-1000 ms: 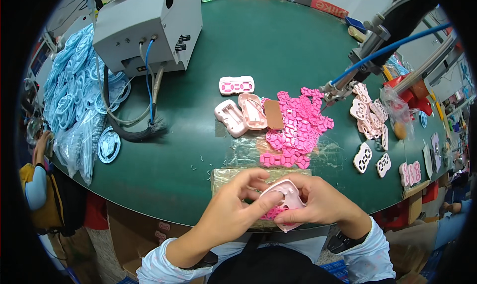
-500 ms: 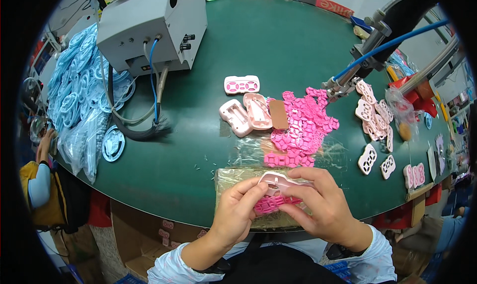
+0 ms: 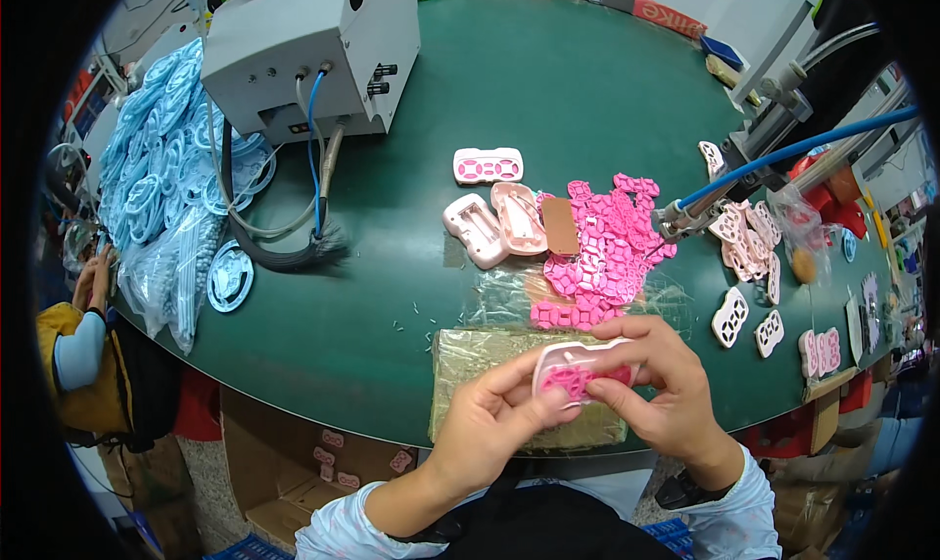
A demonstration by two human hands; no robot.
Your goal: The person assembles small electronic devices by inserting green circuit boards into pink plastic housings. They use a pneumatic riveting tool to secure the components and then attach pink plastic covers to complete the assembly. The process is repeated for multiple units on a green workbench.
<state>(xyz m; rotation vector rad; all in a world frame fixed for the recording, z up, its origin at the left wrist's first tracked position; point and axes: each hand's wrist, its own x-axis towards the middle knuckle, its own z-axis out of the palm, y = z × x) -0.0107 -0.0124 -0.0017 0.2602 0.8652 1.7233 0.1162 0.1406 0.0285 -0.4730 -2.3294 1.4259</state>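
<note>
Above the front edge of the table, both hands hold a pale pink plastic shell [image 3: 554, 358], its hollow side facing me. A bright pink button piece [image 3: 565, 377] lies inside it. My left hand [image 3: 482, 418] is closed on the shell's left end, thumb over the pink piece. My right hand [image 3: 668, 389] grips the right end, its thumb pressing on the pink piece and its fingers over the far rim. Under the hands is a tape-wrapped block [image 3: 456, 379]. Just beyond lies a heap of bright pink button pieces [image 3: 607, 247].
Two pale pink housings [image 3: 474, 229] and a finished-looking pink-and-white case [image 3: 488, 165] lie left of the heap. Pale pink frames [image 3: 746, 237] are at right, near a metal arm with a blue hose [image 3: 793, 163]. A grey machine [image 3: 294, 56] and blue parts [image 3: 162, 159] stand left.
The pink piece, earlier below the shell's near edge, now sits inside the shell. Both hands have shifted slightly right in the picture, and the shell is tipped more toward me.
</note>
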